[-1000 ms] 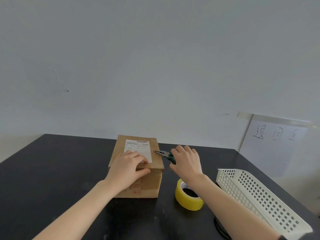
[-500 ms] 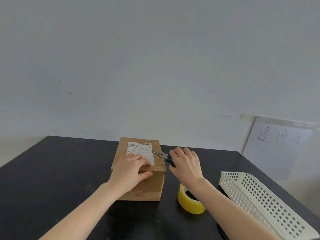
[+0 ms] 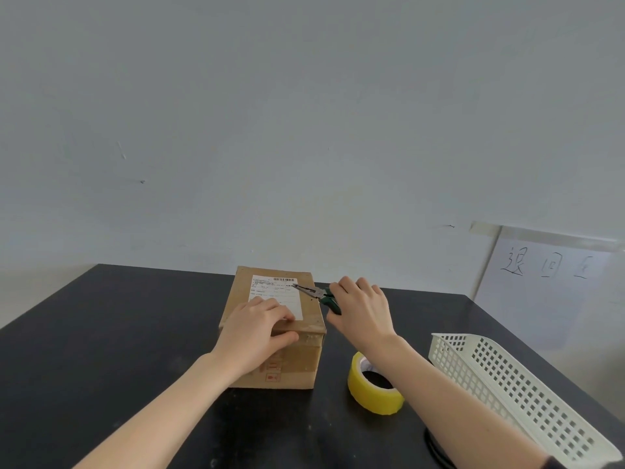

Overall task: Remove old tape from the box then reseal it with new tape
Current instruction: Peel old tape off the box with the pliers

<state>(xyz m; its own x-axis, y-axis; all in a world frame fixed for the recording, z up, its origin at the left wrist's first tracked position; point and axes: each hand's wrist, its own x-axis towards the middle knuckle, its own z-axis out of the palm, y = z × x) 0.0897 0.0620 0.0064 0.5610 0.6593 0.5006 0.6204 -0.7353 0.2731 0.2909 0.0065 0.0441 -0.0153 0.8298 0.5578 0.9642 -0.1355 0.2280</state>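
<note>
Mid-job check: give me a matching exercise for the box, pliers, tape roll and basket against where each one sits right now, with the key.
Things
1. cardboard box
2. pliers
3. yellow tape roll
4. white basket

Places
A. gripped in the right hand, tip over the box top
B. at the right edge of the table
C. on the table right of the box, beside the right forearm
D. held at its near top edge by the left hand

Pairs: 1-D, 2-A, 3-C, 4-B

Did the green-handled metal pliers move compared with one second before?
Yes. The green-handled pliers moved left: the tip was right of the white paper label on the brown cardboard box; now it overlaps the label.
</note>
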